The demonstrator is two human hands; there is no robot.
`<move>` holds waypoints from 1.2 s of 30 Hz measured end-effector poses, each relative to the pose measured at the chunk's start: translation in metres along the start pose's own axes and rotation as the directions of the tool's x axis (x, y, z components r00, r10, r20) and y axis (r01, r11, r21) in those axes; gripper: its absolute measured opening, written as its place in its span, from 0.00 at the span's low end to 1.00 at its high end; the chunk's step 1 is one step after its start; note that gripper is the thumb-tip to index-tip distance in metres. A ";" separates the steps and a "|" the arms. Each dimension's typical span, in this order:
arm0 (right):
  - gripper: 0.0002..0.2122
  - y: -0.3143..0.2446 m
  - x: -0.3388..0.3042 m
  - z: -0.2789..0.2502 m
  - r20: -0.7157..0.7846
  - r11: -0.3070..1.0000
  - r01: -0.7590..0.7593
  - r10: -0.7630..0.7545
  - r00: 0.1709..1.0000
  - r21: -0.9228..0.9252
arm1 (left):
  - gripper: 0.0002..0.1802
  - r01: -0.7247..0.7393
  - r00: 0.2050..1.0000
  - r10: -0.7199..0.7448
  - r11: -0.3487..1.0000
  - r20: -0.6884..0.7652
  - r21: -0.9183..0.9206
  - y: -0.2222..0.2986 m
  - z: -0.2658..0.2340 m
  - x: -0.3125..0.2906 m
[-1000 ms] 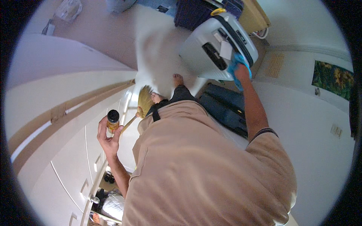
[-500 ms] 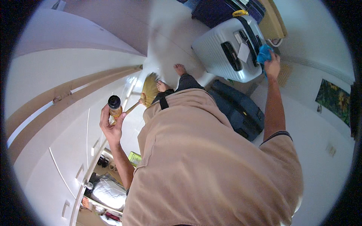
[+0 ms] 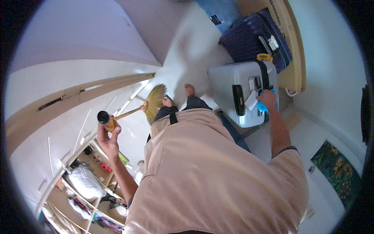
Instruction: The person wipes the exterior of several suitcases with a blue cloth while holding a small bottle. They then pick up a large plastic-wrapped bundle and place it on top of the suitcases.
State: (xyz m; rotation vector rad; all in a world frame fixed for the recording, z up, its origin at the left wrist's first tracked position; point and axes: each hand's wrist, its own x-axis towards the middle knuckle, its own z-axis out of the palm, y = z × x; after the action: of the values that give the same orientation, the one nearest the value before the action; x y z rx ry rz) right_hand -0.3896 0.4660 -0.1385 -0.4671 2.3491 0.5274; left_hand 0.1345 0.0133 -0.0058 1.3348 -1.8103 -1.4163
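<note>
I see my left hand (image 3: 108,141) curled around a small bottle (image 3: 110,125) — on the right, my right hand (image 3: 268,99) is gripping a blue cloth (image 3: 262,107) against the silver suitcase (image 3: 225,86).

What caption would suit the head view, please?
Left hand holding a black-capped bottle; right hand holding a blue cloth at a silver suitcase.

Home interior (bare feet (image 3: 189,90)): broom (image 3: 154,100), suitcases (image 3: 223,87), filled shelves (image 3: 58,198).
</note>
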 end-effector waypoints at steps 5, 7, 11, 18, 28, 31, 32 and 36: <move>0.28 -0.009 0.016 0.006 -0.014 0.992 0.087 -0.089 0.996 -0.090 | 0.29 0.022 0.968 -0.006 0.998 -0.252 0.060 0.025 -0.034 -0.037; 0.29 -0.010 0.020 0.003 0.004 0.987 0.160 -0.160 0.987 -0.017 | 0.29 -0.016 0.936 0.020 1.000 -0.351 0.015 0.030 -0.053 -0.048; 0.29 -0.030 0.027 -0.019 -0.079 0.983 0.164 -0.171 0.982 -0.084 | 0.29 -0.070 0.801 0.041 0.997 -0.598 -0.026 0.038 -0.103 -0.077; 0.30 -0.115 0.000 -0.062 0.004 0.913 0.320 -0.330 0.944 -0.252 | 0.28 -0.101 0.567 0.049 0.995 -0.822 -0.011 0.000 -0.166 -0.142; 0.28 -0.205 -0.137 -0.157 0.091 0.654 0.479 -0.534 0.841 -0.586 | 0.31 -0.147 0.200 0.059 0.989 -0.978 0.030 -0.104 -0.293 -0.259; 0.26 -0.249 -0.199 -0.175 0.054 0.542 0.526 -0.661 0.748 -0.656 | 0.31 -0.152 0.155 0.065 0.987 -0.986 0.041 -0.133 -0.348 -0.300; 0.22 -0.266 -0.220 -0.180 0.059 0.472 0.576 -0.737 0.673 -0.667 | 0.31 -0.166 0.156 0.077 0.985 -0.985 0.050 -0.139 -0.364 -0.315; 0.20 -0.322 -0.306 -0.200 0.146 0.331 0.609 -0.786 0.600 -0.721 | 0.31 -0.131 0.043 0.030 0.991 -0.999 0.024 -0.133 -0.423 -0.375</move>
State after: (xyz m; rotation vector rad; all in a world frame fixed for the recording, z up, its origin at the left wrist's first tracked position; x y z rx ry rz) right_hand -0.1323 0.1511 0.1295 -1.9344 1.7222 0.9667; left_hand 0.6883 0.1590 0.0901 1.4903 -0.7195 -0.1078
